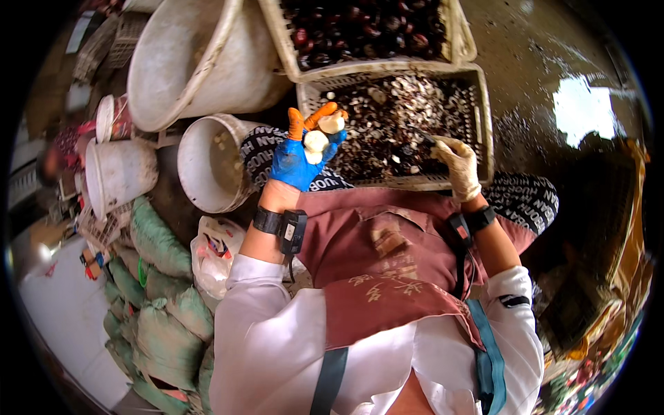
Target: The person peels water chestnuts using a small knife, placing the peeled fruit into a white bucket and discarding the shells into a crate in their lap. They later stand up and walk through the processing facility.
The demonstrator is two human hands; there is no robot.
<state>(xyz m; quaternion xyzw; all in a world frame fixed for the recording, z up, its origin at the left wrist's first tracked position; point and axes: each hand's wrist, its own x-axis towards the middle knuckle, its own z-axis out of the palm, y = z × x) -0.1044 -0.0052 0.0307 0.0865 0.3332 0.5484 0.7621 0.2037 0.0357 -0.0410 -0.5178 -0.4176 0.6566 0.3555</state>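
Observation:
My left hand [299, 160], in a blue glove with orange fingers, holds white peeled water chestnuts. One peeled water chestnut [316, 142] lies on the palm side, and a second pale piece [332, 124] sits at the fingers. Just beyond is a white plastic crate [487, 131] of brown and white peelings [408, 104]. Over its right part, my right hand [458, 166] in a cream glove has its fingers pinched together. A thin dark shape shows at those fingertips, too unclear to name.
A second crate [289, 48] of dark unpeeled water chestnuts [366, 31] stands beyond. At left are a large white tub [162, 62], a white bucket [194, 162] with pale pieces inside, and another bucket [124, 173]. Green sacks [173, 332] and a plastic bag [214, 256] lie nearer.

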